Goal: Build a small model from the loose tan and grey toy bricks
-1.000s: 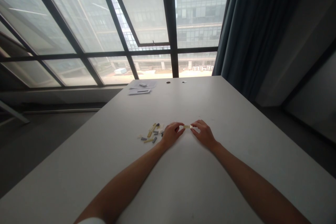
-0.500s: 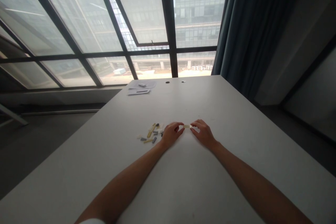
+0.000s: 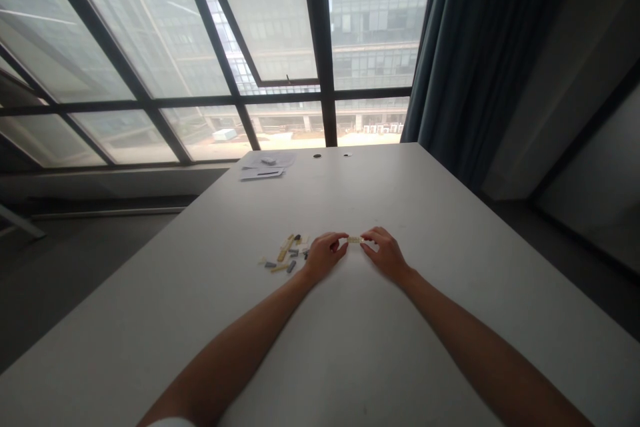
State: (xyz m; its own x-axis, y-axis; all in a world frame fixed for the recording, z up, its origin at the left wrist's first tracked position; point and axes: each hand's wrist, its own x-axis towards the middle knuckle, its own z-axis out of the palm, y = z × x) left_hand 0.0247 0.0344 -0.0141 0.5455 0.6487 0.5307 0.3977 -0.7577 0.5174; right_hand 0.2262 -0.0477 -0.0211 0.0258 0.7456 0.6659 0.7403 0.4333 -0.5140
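A small pale yellow brick piece (image 3: 355, 239) is held between both my hands just above the white table (image 3: 450, 240). My left hand (image 3: 324, 256) pinches its left end with thumb and fingers closed. My right hand (image 3: 384, 253) pinches its right end the same way. Both forearms stretch out over the table. Just left of my left hand lies a small heap of loose pieces (image 3: 287, 255), yellow and grey ones, flat on the tabletop.
At the table's far edge lie some papers (image 3: 265, 165) with a small object on them, and two round holes (image 3: 317, 155) in the top. Large windows stand behind; a dark curtain (image 3: 470, 60) hangs at the right. Floor lies to the left.
The hands and the piece have stayed together in the same pinch; the view has shifted slightly, so everything sits a little lower left in the frame.
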